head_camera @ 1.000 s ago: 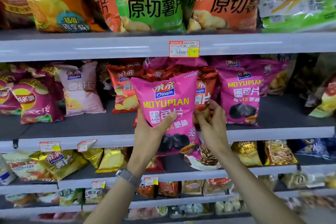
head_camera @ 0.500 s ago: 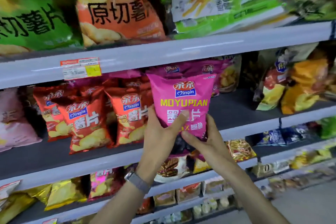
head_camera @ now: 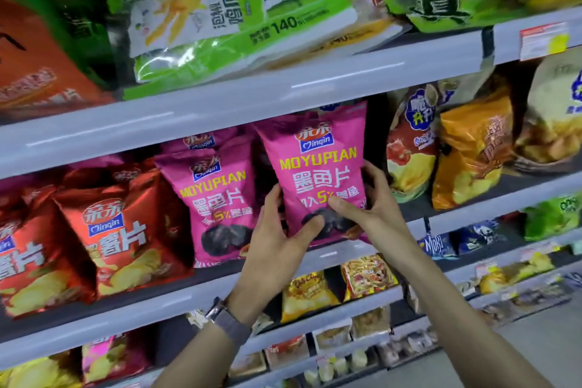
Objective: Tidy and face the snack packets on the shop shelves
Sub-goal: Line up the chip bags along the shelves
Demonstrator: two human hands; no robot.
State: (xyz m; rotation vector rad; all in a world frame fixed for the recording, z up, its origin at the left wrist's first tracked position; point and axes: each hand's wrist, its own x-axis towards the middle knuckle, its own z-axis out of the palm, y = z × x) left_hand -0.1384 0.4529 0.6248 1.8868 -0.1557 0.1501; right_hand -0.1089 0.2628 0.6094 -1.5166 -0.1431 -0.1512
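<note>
Left hand [head_camera: 277, 239] gripping the lower left edge of the pink Moyupian packet [head_camera: 321, 167], thumb across its front, right hand [head_camera: 370, 209] clasping the lower right, packet upright at the front of the middle shelf [head_camera: 151, 309], just beside a matching packet [head_camera: 220, 198].

Bare forearms, no sleeves showing. Only thing worn is a silver-cased wristwatch on a grey woven mesh band [head_camera: 229, 323], sitting just behind the left hand [head_camera: 277, 230].

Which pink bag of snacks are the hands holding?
The pink bag on the right: the left hand and the right hand both grip its lower half. The other pink bag stands untouched to its left, beside the red bags.
</note>
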